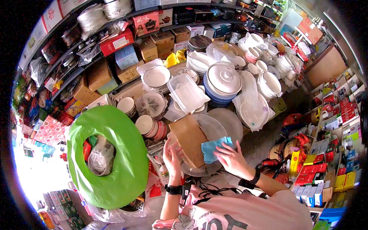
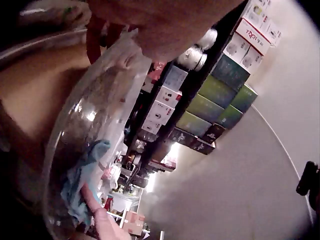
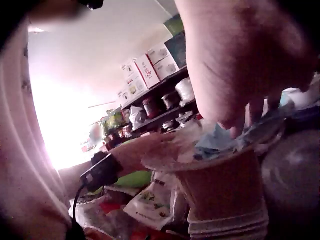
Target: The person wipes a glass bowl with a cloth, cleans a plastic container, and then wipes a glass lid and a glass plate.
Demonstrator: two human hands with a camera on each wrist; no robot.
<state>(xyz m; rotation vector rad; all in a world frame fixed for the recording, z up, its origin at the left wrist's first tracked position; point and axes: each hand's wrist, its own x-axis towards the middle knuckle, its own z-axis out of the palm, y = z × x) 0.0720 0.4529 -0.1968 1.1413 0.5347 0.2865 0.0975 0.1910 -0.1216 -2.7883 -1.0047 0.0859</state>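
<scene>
Stacked bowls (image 1: 150, 126) and green ring (image 1: 122, 130) close left of the glass plate (image 1: 214, 128); open floor (image 1: 264, 142) right.

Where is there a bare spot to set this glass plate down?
Ahead it's packed: bowl stacks, the plastic box and the white pot crowd up to the glass plate. The one bare patch seems to be the grey floor to the right, between the bagged plates and the red boxes.
</scene>
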